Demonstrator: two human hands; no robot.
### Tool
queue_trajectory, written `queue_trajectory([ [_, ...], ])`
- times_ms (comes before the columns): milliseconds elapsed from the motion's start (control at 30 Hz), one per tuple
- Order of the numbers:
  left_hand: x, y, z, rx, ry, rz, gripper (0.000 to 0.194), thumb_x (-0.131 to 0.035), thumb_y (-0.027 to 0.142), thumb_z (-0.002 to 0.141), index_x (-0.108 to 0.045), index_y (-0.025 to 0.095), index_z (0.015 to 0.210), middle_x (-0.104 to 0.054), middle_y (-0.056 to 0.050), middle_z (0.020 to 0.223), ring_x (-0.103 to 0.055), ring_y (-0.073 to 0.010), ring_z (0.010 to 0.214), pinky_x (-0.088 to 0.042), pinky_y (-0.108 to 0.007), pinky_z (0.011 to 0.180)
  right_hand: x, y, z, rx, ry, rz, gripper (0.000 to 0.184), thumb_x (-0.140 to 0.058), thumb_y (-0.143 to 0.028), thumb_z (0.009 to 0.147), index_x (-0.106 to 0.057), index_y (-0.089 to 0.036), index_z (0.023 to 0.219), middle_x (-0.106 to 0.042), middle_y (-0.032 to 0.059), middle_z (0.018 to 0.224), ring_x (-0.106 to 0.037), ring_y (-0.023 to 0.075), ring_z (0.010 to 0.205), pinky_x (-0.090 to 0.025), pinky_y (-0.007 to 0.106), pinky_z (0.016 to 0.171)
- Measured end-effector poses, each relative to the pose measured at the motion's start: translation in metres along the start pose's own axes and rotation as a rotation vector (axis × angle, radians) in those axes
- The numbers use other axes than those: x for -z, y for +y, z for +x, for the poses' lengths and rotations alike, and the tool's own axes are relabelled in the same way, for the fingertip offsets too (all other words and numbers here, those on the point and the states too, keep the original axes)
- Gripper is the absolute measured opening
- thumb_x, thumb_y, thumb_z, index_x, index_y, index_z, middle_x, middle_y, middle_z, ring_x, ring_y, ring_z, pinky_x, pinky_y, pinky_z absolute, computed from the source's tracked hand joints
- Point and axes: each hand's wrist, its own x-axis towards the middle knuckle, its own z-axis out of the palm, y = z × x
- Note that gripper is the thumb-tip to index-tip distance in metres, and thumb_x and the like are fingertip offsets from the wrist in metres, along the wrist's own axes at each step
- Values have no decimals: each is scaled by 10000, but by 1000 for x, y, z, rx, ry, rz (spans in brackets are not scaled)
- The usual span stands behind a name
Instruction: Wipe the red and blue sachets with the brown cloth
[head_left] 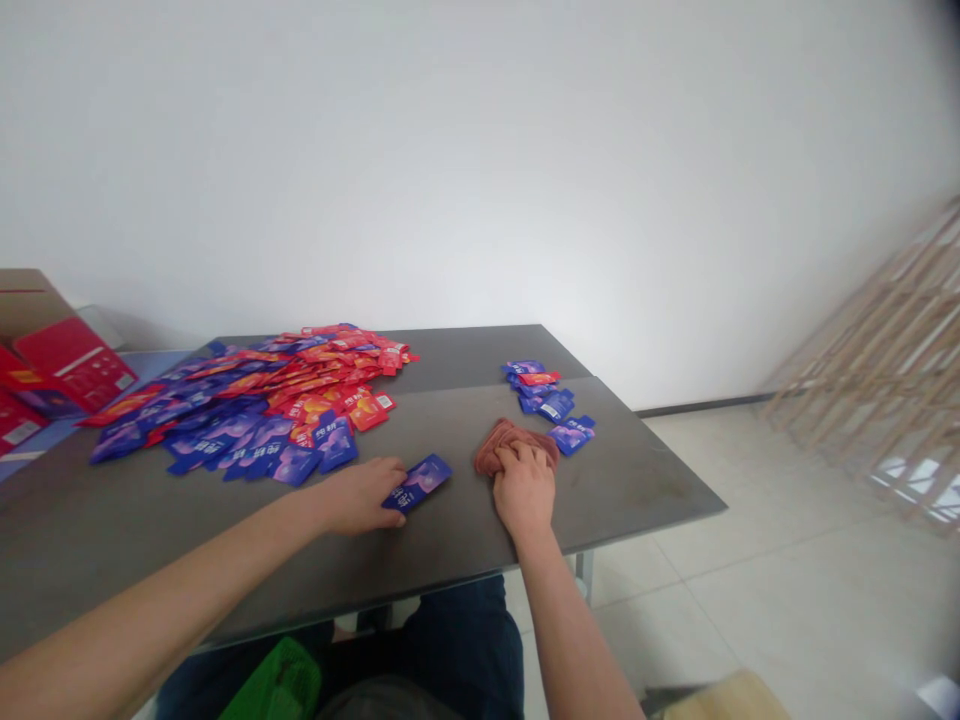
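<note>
My left hand (371, 495) grips one end of a blue-purple sachet (424, 480) just above the grey tabletop, its printed face up. My right hand (525, 485) presses on a bunched brown cloth (496, 440), fingers curled over it. Left of my hands spreads a large heap of sachets, with red sachets (330, 365) on top and toward the back and blue sachets (225, 435) along the front. Beyond the cloth, to the right, lies a small group of sachets (555, 405), mostly blue with a red one among them.
The dark grey table (637, 475) has its right corner near my right arm. Open red cardboard boxes (71, 360) stand at the far left. A white wall rises behind the table. Wooden slatted racks (892, 370) lean at the right. Something green (277, 685) is by my lap.
</note>
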Motion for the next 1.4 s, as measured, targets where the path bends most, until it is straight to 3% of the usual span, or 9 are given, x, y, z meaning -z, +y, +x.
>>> queue_trajectory([
  [200,-10,9,8,39,12,76,480,-731,496,779,-713,150,1111,-669,-174,1179,-646,-367,1119,-506,-445,977,1,0,0,-7,-17,0,321,-562,-207,953,-744,-286,1205,-661,91,1285,-481,289,1188,-393,386,969],
  [367,-9,8,23,24,20,86,335,-632,278,777,-719,141,1070,-677,-163,1107,-657,-339,1065,-504,-425,950,2,0,0,-2,-23,10,339,-558,-205,954,-738,-270,1235,-662,97,1294,-481,290,1200,-386,392,997],
  [467,-1,-4,31,25,-15,33,330,-589,235,759,-746,165,1041,-714,-135,1100,-677,-309,1050,-504,-376,920,3,0,0,-3,-15,19,330,-561,-205,956,-739,-273,1225,-667,89,1282,-480,290,1199,-383,389,997],
  [700,22,-45,59,140,-125,-119,303,-536,363,795,-771,182,857,-754,-56,792,-706,-264,764,-481,-319,659,0,1,0,-3,-23,12,331,-561,-203,951,-734,-277,1224,-649,79,1335,-471,292,1205,-389,392,984],
  [800,23,-55,64,181,-113,-182,345,-534,418,796,-761,177,894,-752,-46,797,-700,-263,765,-478,-310,645,-1,1,0,3,-18,16,331,-561,-203,948,-735,-273,1221,-654,76,1326,-479,289,1193,-392,390,987],
  [1000,9,-49,46,187,-104,-268,362,-582,485,800,-732,196,959,-760,-37,916,-703,-264,880,-501,-306,746,0,2,-1,1,-21,-7,337,-550,-215,959,-734,-287,1233,-654,83,1313,-471,289,1204,-391,392,987],
  [1233,8,-56,10,130,-230,-334,292,-664,443,748,-761,220,911,-785,-26,875,-724,-262,865,-514,-300,737,-1,5,-2,15,-10,11,335,-568,-216,955,-735,-302,1232,-661,66,1303,-479,282,1208,-389,383,995],
  [1333,1,-63,-8,144,-188,-360,336,-650,426,765,-750,217,1008,-794,-40,961,-727,-263,932,-529,-309,789,1,6,-1,15,-17,8,353,-567,-192,944,-742,-302,1231,-668,65,1291,-486,270,1200,-394,373,1012],
  [1400,-11,-63,-22,170,-98,-385,359,-639,439,787,-736,209,1046,-783,-50,978,-721,-265,934,-538,-325,801,5,-2,-3,31,-9,37,376,-561,-180,942,-734,-298,1255,-661,62,1302,-487,256,1198,-404,359,1020],
])
